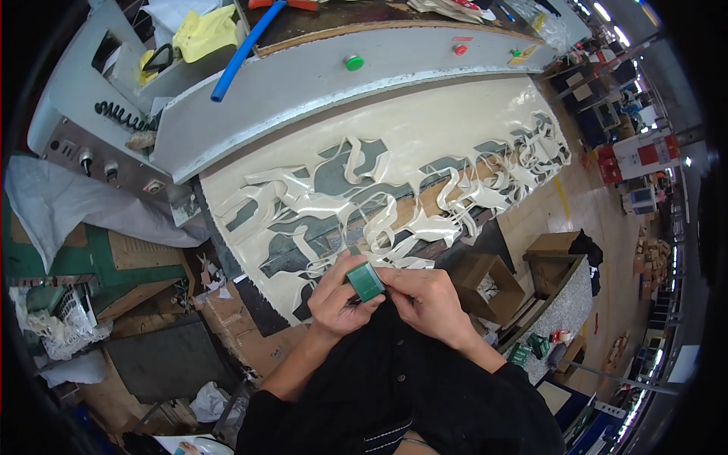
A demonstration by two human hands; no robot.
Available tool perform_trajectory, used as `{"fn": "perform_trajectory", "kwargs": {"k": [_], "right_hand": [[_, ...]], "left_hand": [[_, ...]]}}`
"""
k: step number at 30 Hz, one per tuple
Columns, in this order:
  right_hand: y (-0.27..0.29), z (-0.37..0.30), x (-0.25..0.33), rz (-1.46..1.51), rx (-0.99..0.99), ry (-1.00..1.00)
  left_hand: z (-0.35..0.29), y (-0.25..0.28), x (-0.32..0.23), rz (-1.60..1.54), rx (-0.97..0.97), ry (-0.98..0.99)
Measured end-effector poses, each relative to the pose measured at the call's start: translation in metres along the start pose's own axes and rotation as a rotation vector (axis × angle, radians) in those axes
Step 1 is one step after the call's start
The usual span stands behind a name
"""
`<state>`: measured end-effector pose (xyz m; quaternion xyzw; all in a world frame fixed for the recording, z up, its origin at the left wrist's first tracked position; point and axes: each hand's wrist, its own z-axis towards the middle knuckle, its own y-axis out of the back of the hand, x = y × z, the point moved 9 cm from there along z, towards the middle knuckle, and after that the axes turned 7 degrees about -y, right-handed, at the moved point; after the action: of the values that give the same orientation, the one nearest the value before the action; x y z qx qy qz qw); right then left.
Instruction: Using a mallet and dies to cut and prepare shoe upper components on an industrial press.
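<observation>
A small green box [366, 283] is held up in front of my body. My left hand [331, 302] wraps round it, with fingers along its left side and lower edge. At the box's right end, my right hand [426, 300] is closed, thumb and forefinger brought together against the edge. What exactly those fingertips pinch is hidden. Just beyond both hands lies a cream sheet material [425, 114] with many shapes cut out of it, its leftover strips curled and tangled over a dark surface.
A grey machine beam with a green button [354, 63] and a red button [460, 50] spans the far side. A blue tube [249, 51] hangs over it. An open cardboard box [485, 288] stands at right, near a speckled table [565, 311] bearing green packets [538, 346].
</observation>
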<state>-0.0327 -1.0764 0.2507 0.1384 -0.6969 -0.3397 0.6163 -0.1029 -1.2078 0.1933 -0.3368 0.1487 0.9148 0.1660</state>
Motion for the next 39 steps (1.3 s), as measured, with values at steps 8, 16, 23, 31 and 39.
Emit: {"fn": "perform_trajectory", "kwargs": {"k": [8, 16, 23, 31, 39], "right_hand": [[-0.020, 0.008, 0.004, 0.106, 0.196, 0.065], [0.007, 0.016, -0.010, 0.155, 0.320, 0.323], [0.071, 0.017, -0.101, 0.500, 0.159, 0.517], [0.141, 0.022, -0.183, 0.582, 0.286, 0.402], [0.145, 0.034, -0.233, 0.852, 0.596, 0.303]], "left_hand": [[-0.019, 0.023, -0.013, 0.117, -0.051, -0.034], [-0.022, -0.012, -0.026, 0.214, -0.150, 0.047], [0.007, -0.106, -0.031, 0.085, -0.162, 0.071], [0.016, -0.217, -0.023, 0.049, -0.124, 0.132], [0.026, -0.261, -0.040, 0.112, -0.076, 0.116]]}}
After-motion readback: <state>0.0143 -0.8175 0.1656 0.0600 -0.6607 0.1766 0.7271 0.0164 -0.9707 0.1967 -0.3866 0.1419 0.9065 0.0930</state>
